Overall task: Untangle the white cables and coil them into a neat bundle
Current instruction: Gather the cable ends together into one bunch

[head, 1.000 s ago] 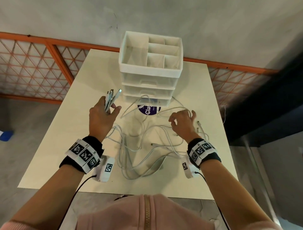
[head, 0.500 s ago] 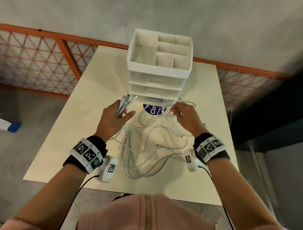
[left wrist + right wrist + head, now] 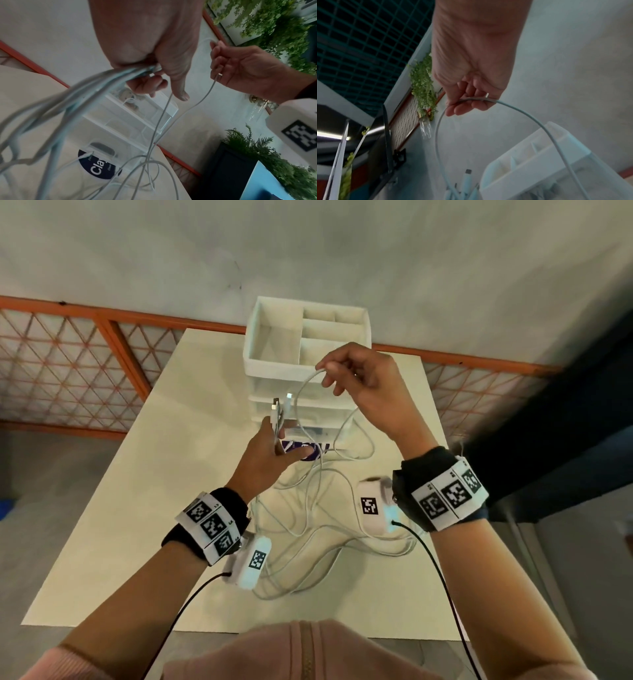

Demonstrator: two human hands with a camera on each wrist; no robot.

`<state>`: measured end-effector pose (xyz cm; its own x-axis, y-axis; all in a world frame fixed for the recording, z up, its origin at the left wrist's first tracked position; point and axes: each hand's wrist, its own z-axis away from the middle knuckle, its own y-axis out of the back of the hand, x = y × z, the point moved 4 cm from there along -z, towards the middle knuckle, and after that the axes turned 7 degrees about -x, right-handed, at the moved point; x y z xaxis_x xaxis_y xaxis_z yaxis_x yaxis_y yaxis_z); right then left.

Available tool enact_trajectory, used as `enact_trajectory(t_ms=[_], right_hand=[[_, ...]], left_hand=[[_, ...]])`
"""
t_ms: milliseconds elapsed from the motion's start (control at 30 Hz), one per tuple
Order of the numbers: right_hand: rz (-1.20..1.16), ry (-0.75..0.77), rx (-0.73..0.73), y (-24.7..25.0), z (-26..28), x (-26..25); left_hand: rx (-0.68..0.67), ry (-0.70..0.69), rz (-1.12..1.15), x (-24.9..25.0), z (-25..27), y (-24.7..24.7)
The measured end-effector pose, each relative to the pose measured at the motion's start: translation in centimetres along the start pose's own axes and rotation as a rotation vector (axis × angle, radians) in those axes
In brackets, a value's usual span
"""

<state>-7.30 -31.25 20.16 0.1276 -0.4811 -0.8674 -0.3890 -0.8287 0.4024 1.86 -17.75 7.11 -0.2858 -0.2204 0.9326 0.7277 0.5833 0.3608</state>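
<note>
The untangling step is in hand: the left hand (image 3: 265, 460) clenches a bunch of cable plug ends (image 3: 279, 414), while the right hand (image 3: 366, 381), at 1 o'clock, pinches one raised cable loop (image 3: 301, 395). The remaining white cables (image 3: 315, 529) lie tangled on the surface (image 3: 137, 491), so next that strand likely needs drawing clear.

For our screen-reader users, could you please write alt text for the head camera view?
The right hand lifts a loop of white cable, while the left hand grips a bunch of cable ends. More white cables sprawl tangled on the cream table, before a white drawer organiser.
</note>
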Motion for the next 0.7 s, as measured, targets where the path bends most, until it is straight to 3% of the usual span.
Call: enact_trajectory(t_ms=[67, 200, 333, 533, 600, 700], right_hand=[[-0.078, 0.005, -0.041, -0.1, 0.2, -0.3], [-0.133, -0.071, -0.139, -0.4, 1.0, 1.1], [-0.095, -0.328, -0.233, -0.5, 2.7, 4.7], [0.117, -0.625, -0.566, -3.2, 4.9, 9.9], [0.065, -0.676, -0.519, -4.1, 4.8, 10.4], [-0.003, -0.637, -0.4, -5.3, 3.8, 9.6]], left_hand=[[-0.048, -0.055, 0.053, 0.5, -0.1, -0.7], [0.03, -0.047, 0.157, 0.5, 0.0, -0.9], [0.057, -0.071, 0.186, -0.1, -0.3, 0.5], [0.024, -0.148, 0.357, 3.2, 1.3, 1.4], [-0.012, -0.159, 0.422, 3.8, 1.8, 1.2], [-0.104, -0.147, 0.389, 3.7, 1.6, 0.4]])
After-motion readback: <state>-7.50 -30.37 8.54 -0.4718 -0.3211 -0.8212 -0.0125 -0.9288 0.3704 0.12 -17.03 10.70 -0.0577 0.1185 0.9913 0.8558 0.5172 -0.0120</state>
